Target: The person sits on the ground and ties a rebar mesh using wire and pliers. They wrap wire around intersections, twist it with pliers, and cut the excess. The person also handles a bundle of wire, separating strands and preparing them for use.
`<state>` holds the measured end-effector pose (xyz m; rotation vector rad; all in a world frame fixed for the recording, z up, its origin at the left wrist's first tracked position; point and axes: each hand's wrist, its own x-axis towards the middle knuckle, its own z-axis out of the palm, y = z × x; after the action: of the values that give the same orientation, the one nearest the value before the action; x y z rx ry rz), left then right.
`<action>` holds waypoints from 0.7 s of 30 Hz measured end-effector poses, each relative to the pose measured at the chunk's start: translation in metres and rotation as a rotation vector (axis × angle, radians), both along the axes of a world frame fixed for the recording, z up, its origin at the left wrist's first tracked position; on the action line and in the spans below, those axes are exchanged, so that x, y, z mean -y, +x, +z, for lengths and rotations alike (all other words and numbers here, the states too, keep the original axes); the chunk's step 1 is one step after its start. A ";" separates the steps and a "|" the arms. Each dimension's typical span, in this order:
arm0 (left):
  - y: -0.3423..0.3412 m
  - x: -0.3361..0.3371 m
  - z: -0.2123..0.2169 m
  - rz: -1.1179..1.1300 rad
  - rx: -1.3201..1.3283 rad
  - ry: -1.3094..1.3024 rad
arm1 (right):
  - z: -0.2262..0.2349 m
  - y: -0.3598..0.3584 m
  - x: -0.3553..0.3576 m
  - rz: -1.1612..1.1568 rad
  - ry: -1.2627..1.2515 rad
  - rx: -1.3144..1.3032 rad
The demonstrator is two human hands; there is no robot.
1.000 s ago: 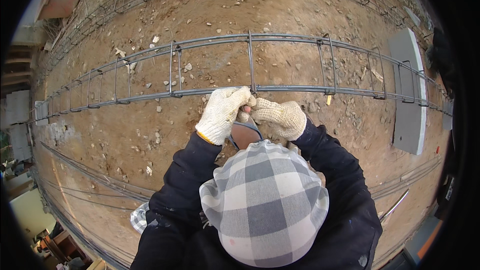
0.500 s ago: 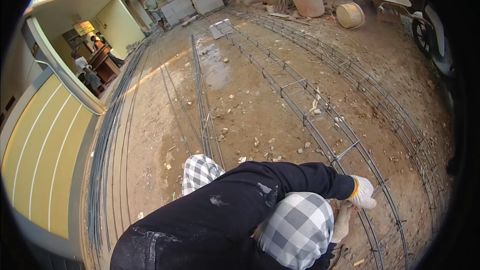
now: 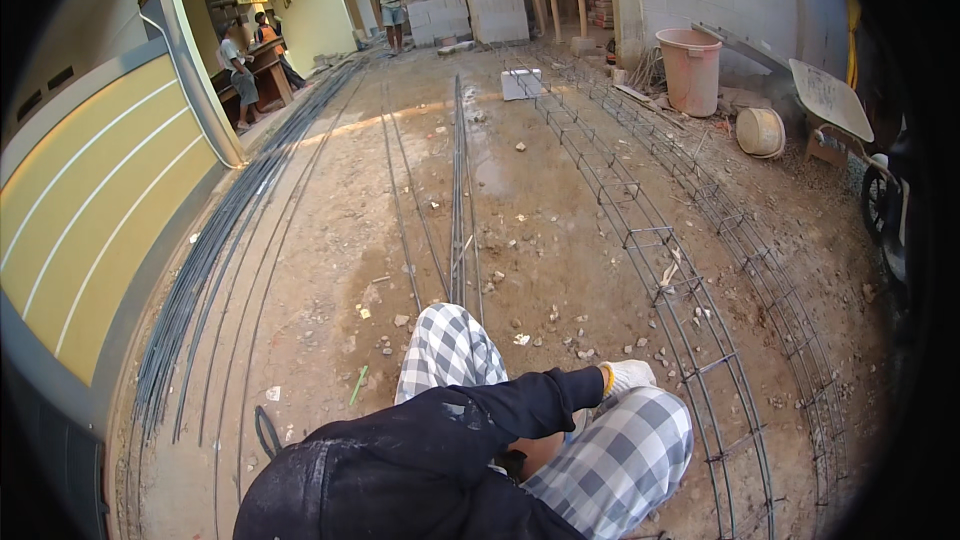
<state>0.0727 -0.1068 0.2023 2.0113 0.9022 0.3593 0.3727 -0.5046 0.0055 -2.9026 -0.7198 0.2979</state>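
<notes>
I crouch on bare dirt beside a long rebar cage [image 3: 690,340] that runs away from me on the right. My left hand [image 3: 625,377], in a white glove on a dark sleeve, reaches across to just left of the cage's near rail; whether its curled fingers hold anything is unclear. My right hand is hidden below my grey checked cap [image 3: 620,450]. A checked trouser knee [image 3: 450,350] sticks up left of the arm.
A second rebar cage [image 3: 780,280] lies further right. Loose long bars [image 3: 458,200] lie in the middle and a bundle [image 3: 200,270] along the yellow wall [image 3: 90,210]. Behind are a pink bucket [image 3: 690,70], a wheelbarrow [image 3: 825,100], a concrete block [image 3: 521,83] and other people [image 3: 240,65].
The view has swung from straight down onto both gloved hands at the cage to along the yard. Only one gloved hand shows now, a little off the cage.
</notes>
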 end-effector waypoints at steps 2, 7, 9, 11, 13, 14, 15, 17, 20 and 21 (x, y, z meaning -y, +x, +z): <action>-0.002 0.008 -0.008 0.004 0.042 0.135 | -0.018 0.005 0.015 -0.050 -0.069 -0.019; -0.016 0.027 0.013 0.105 0.037 0.056 | -0.045 0.013 0.037 -0.193 -0.132 -0.021; -0.026 0.042 0.029 0.142 0.203 -0.231 | -0.045 0.016 0.036 -0.093 0.070 -0.090; -0.029 0.046 0.046 0.166 0.193 -0.192 | -0.040 0.019 0.033 -0.007 0.078 -0.202; -0.023 0.047 0.056 0.153 0.151 -0.070 | -0.032 0.020 0.034 0.041 0.027 -0.190; -0.017 0.045 0.059 0.158 0.076 0.031 | -0.027 0.020 0.036 0.068 0.018 -0.180; -0.007 0.042 0.061 0.156 0.011 0.013 | -0.022 0.018 0.038 0.091 0.009 -0.177; 0.015 0.044 0.052 0.142 0.160 -0.269 | -0.010 0.014 0.042 0.151 -0.027 -0.196; 0.043 0.042 0.023 0.005 0.073 -0.208 | 0.013 0.019 0.039 0.227 -0.098 -0.210; 0.048 0.042 0.011 -0.032 0.003 -0.204 | 0.026 0.023 0.033 0.239 -0.114 -0.205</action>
<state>0.1209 -0.1488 0.2129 1.8348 0.8679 0.2418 0.3958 -0.5373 0.0312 -2.8313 -1.0436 0.6730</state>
